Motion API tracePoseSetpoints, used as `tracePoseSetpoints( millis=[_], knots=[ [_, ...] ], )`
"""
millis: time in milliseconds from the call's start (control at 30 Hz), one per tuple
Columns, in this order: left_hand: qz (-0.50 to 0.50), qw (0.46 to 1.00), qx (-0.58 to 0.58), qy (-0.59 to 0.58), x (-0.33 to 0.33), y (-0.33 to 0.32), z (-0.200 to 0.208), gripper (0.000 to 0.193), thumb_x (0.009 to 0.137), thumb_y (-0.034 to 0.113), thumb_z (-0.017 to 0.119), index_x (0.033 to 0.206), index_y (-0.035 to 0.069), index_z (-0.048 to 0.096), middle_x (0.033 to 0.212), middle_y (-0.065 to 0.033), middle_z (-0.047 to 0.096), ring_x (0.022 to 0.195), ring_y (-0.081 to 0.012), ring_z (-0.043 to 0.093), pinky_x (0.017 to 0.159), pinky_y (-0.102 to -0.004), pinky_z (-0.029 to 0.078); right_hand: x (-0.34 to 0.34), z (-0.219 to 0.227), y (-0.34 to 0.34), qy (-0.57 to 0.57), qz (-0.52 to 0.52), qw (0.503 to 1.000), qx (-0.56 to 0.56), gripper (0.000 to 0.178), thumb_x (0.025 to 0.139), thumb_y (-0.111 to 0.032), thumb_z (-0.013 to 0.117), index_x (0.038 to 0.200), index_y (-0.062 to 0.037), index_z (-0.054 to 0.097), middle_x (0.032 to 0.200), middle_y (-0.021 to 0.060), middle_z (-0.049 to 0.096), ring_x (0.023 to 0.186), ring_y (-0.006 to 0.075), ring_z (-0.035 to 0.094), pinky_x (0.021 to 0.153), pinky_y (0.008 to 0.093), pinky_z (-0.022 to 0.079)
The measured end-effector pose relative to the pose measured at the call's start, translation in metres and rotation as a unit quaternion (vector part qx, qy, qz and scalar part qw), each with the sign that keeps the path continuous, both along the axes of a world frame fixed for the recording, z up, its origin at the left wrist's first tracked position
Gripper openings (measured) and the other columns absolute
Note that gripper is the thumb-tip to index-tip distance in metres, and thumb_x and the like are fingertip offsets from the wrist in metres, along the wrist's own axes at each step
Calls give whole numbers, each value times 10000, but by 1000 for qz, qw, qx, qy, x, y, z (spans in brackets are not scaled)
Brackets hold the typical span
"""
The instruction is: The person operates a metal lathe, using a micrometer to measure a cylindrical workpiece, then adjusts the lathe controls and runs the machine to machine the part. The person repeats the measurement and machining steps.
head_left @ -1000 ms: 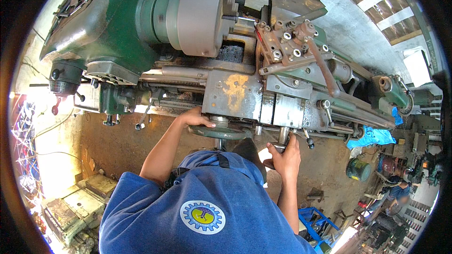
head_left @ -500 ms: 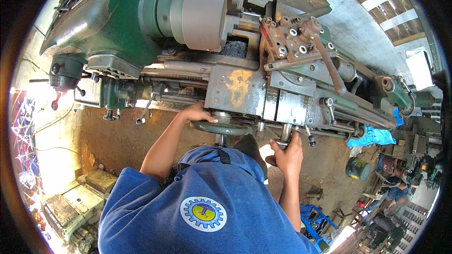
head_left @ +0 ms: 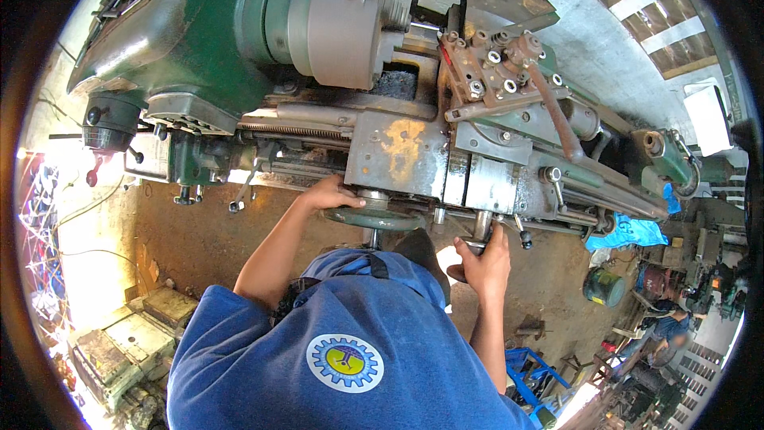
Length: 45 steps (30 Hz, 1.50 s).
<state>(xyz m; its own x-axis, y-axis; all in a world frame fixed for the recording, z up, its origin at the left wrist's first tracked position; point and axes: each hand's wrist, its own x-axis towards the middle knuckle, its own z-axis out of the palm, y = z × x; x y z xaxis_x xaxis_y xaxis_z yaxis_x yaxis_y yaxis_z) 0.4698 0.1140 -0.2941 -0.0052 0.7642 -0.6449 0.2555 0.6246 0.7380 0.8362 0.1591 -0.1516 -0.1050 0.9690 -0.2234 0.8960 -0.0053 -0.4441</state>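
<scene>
Your left hand (head_left: 330, 193) rests on the rim of the carriage handwheel (head_left: 376, 217), the round green wheel at the front of the lathe apron (head_left: 402, 158). Its fingers curl over the near-left part of the rim, gripping it. The wheel sits flat to the apron's front face, just below the grey panel with the yellowish patch, and its hub points down toward you.

Your right hand (head_left: 480, 263) is just to the right of the wheel, closed around the cross-slide crank handle (head_left: 482, 227), a short metal stub that sticks out from the apron's lower edge. The fingers wrap it from below, with the thumb out to the left. Handwheel and crank handle stand near each other without touching.

Above your hands lies the carriage with its tool post (head_left: 497, 72), studded with square-headed bolts, and a long rusty lever (head_left: 557, 115) slanting down to the right across it. To the left of the tool post the big grey chuck (head_left: 350, 12) juts from the green headstock (head_left: 183, 40). The leadscrew (head_left: 294, 131) runs along the bed between headstock and apron.

A blue cloth (head_left: 629, 232) hangs at the bed's right end, and a green bucket (head_left: 603, 287) stands on the dirt floor (head_left: 199, 239) beneath it. Your blue shirt (head_left: 350, 350), with a round yellow badge, fills the lower middle of the view.
</scene>
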Motion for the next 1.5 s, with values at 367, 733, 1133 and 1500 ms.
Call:
tracePoseSetpoints(
  millis=[367, 733, 1133, 1500],
  knots=[
    [-63, 934, 246, 251, 57, -46, 63, 614, 833, 618, 750, 780, 7, 706, 753, -157, 690, 779, -342, 706, 758, -443, 564, -1, 0, 0, 18, -4, 1000, 9, 780, 786, -371, 833, 1365, 35, 503, 1211, 293, 611, 1109, 483, 621, 926, 532, 516],
    [-125, 919, 169, 333, 60, -37, 67, 712, 814, 728, 674, 797, 27, 792, 757, -217, 720, 822, -378, 722, 835, -449, 577, 0, -1, 0, 1, -6, 1000, 3, 800, 789, -380, 827, 1378, 49, 496, 1216, 306, 606, 1115, 490, 619, 927, 535, 517],
    [-131, 926, 145, 324, 58, -35, 66, 723, 803, 733, 678, 825, 20, 797, 774, -203, 732, 847, -363, 727, 865, -441, 577, -3, 2, 0, -3, -9, 1000, -4, 784, 785, -376, 828, 1372, 30, 502, 1222, 287, 610, 1116, 479, 623, 931, 533, 517],
    [-124, 925, 140, 330, 58, -38, 65, 753, 797, 743, 679, 871, 3, 798, 849, -228, 742, 933, -373, 716, 928, -457, 558, -3, 2, -1, -24, -6, 1000, -8, 794, 801, -396, 809, 1382, 39, 488, 1218, 290, 606, 1113, 486, 616, 942, 541, 510]
  ],
)
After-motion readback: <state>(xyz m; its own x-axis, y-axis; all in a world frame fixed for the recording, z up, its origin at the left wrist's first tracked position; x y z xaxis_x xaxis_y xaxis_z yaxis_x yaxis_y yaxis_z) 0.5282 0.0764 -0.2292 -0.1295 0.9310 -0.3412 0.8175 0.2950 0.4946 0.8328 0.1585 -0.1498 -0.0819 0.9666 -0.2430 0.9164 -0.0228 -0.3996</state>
